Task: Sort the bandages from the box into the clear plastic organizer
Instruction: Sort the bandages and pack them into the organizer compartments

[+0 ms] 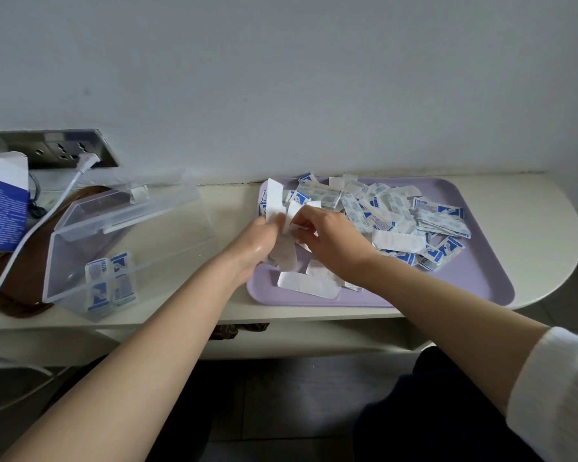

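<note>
At frame centre, over the purple tray (464, 278), the left hand (259, 240) gripped white bandages (276, 198) while the right hand (334, 240) pinched one strip (292, 211); the clear organizer (80, 248) sat left.

Right arm: a white ribbed knit sleeve (554, 395) is noted near the elbow, its cuff edge thick and softly rounded. The right forearm (447, 305) is uncovered from cuff to right hand (331, 238). The left forearm (147, 345) is uncovered along its visible length. Dark, navy-toned legwear (431, 411) is recorded at the lap.
</note>
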Demonstrator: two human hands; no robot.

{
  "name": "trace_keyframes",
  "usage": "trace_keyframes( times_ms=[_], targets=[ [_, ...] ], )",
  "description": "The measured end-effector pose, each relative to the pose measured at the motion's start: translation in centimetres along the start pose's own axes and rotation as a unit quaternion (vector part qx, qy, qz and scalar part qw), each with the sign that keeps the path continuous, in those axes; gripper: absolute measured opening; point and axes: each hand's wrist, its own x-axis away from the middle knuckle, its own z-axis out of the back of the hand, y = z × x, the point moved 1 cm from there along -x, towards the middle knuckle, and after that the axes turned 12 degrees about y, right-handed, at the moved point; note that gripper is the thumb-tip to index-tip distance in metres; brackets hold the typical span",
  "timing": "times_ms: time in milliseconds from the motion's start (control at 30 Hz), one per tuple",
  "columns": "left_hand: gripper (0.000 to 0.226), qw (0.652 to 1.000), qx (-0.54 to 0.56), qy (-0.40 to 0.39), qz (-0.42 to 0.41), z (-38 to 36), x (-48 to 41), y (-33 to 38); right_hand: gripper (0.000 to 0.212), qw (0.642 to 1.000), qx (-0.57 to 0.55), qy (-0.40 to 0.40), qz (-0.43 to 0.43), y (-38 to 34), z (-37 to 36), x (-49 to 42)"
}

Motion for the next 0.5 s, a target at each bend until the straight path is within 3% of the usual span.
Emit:
trace_keyframes(
  times_ms=[200,400,500],
  targets=[
    [0.028,0.995,-0.05,0.083,-0.021,0.9,-1.2,-0.6,0.011,0.99,-0.031,0.132,-0.036,-0.2,1.3,-0.7],
    [0.026,0.995,-0.065,0.015,-0.073,0.4,-0.6,0.2,0.006,0.994,-0.063,0.053,-0.072,0.1,0.5,-0.7],
    [0.031,0.995,-0.048,-0.019,-0.087,-0.2,0.2,0.5,0.008,0.992,-0.061,0.05,-0.095,0.3,0.2,-0.6]
  ],
)
